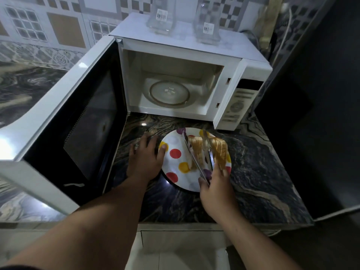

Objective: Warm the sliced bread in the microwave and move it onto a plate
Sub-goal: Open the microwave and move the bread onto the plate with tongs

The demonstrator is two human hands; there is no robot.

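A white plate with coloured dots (pixel 175 164) lies on the dark marble counter in front of the microwave (pixel 194 80). Several bread slices (pixel 219 151) rest on its right half. My right hand (pixel 214 184) grips metal tongs (pixel 196 152) whose arms straddle the bread. My left hand (pixel 146 156) rests on the counter at the plate's left rim, its thumb lying on the rim. The microwave's door (pixel 78 117) hangs wide open to the left, and the glass turntable (pixel 169 93) inside carries nothing.
Two clear glass jars (pixel 161 14) stand on top of the microwave. Its control panel (pixel 237 106) faces front right. A dark wall or appliance (pixel 315 114) closes off the right side. The counter's front edge (pixel 175 224) runs just below my wrists.
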